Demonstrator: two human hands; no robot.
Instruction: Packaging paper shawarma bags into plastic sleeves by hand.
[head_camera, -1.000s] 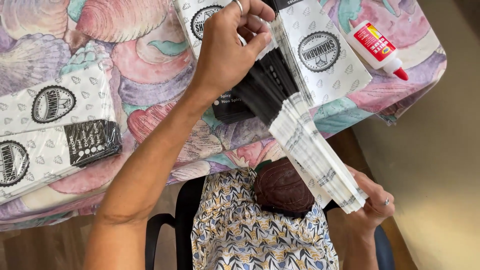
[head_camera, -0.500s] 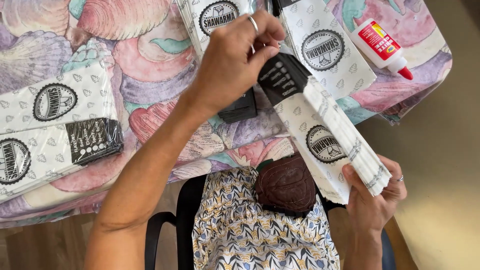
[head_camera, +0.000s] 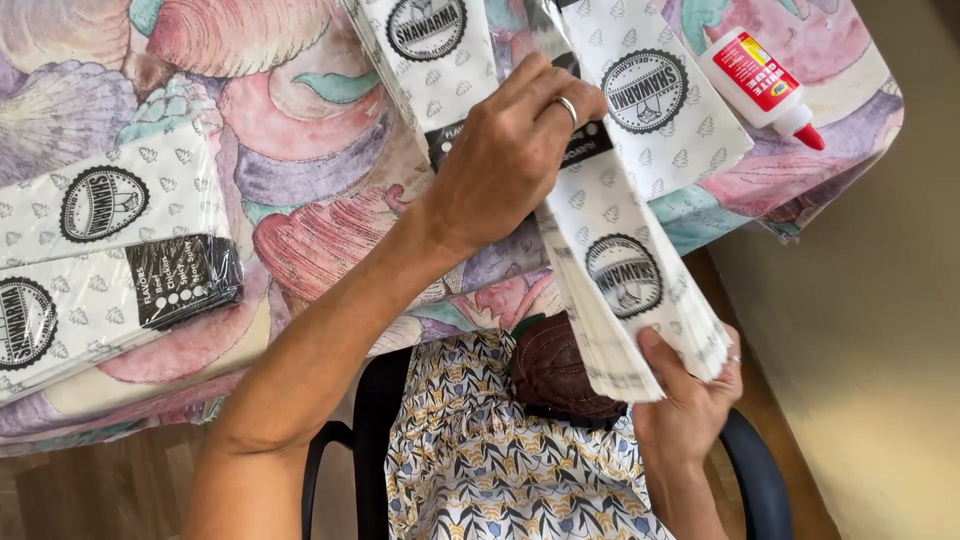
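Note:
A thick stack of white printed paper bags (head_camera: 625, 270) with round black emblems lies slanted over the table's near edge. My left hand (head_camera: 510, 150), a ring on one finger, grips the stack's upper end. My right hand (head_camera: 690, 400) holds its lower end from underneath, thumb on the top bag. More of the same bags lie flat at the table's far side (head_camera: 430, 45) and to the right (head_camera: 665, 95).
A shell-patterned cloth (head_camera: 300, 190) covers the table. Another pile of bags with black ends (head_camera: 110, 260) lies at the left. A white glue bottle with a red tip (head_camera: 762, 82) rests near the right corner. A patterned chair cushion (head_camera: 480, 460) and a brown cap (head_camera: 560, 372) are below.
The stack has turned from edge-on to face-up and come down flatter toward the table edge. My left hand shifted along its top end; my right hand stayed at the lower end.

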